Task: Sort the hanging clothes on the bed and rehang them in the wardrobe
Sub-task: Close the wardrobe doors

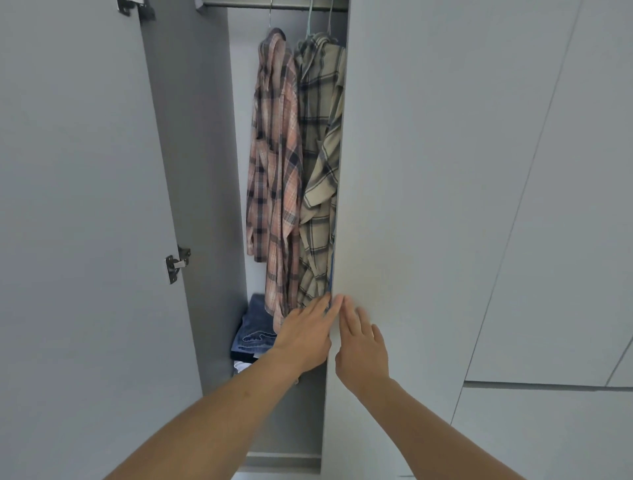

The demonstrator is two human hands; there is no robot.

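at the narrow open gap of the pale grey wardrobe (445, 171), both hands meet on the edge of its right door.
the left hand (305, 337) lies with straight fingers against the inner edge of the pale grey right door (394, 240), and the right hand (363, 346) lies flat and open on the door's front face; neither grip holds a garment. the pink and navy plaid shirt (274, 164) and the beige and navy plaid shirt (317, 137) hang side by side, touching, from the metal rail (239, 4), above a folded stack of blue denim jeans (255, 329) on the shelf. a strip of blue cloth sits right at the door edge. the step looks like working this door, probably pulling it wider; the bed is out of view. next, the left fingers would need to hook the edge without trapping the beige shirt's hem.
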